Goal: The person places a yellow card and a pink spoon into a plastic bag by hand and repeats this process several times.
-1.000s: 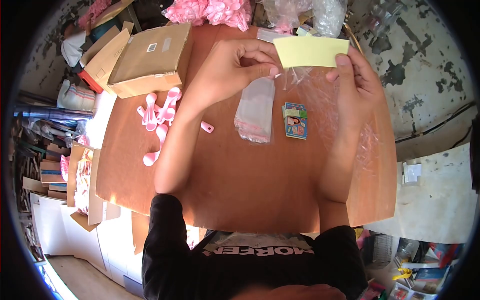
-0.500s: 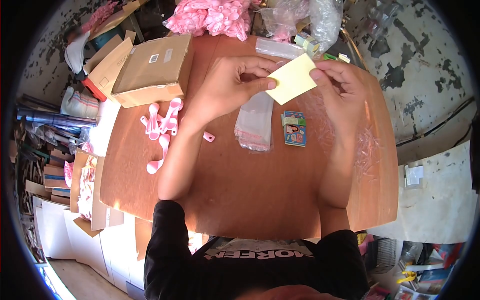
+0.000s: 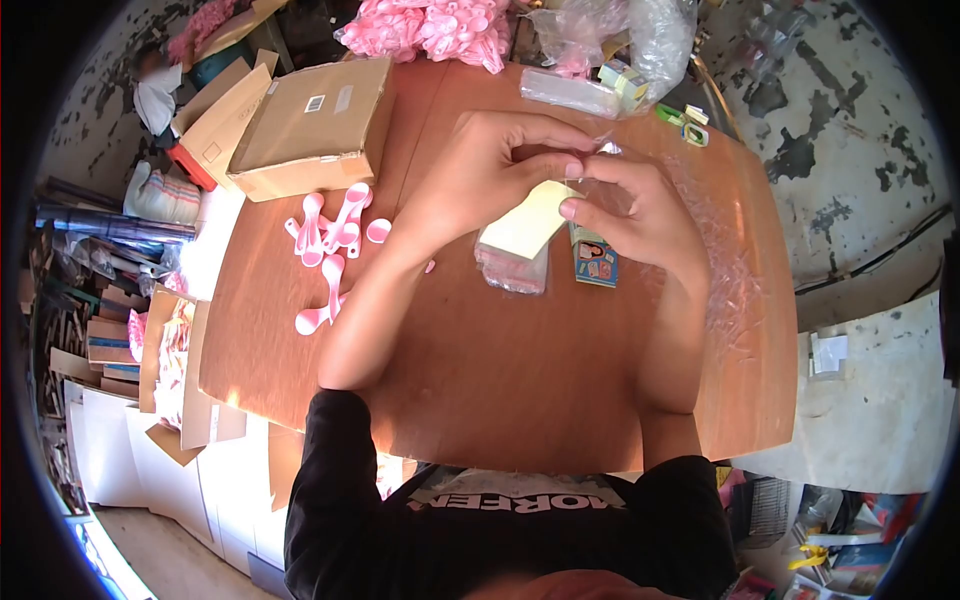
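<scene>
My left hand [image 3: 490,170] is closed, thumb and index finger pinched together above a pale yellow card [image 3: 530,222]. At these fingertips glints a bit of clear plastic [image 3: 608,148]; how it joins the card is not clear. My right hand [image 3: 645,215] faces it, its thumb on the card's right edge and its fingers curled toward the left fingertips. Below the card lies a stack of clear plastic bags [image 3: 515,272], partly covered. A blue printed card stack [image 3: 597,265] rests beside them, its top hidden by my right hand.
Pink measuring spoons [image 3: 330,235] lie left of my left forearm. Behind them stands a cardboard box [image 3: 315,125]. A heap of pink spoons [image 3: 430,30], a clear plastic packet [image 3: 570,93] and green-and-white rolls [image 3: 685,122] line the far edge. Crumpled clear film [image 3: 735,290] lies at right.
The yellow card has tipped and come down toward the plastic bags. My left hand has let go of its corner and moved right, and both hands' fingertips have come together.
</scene>
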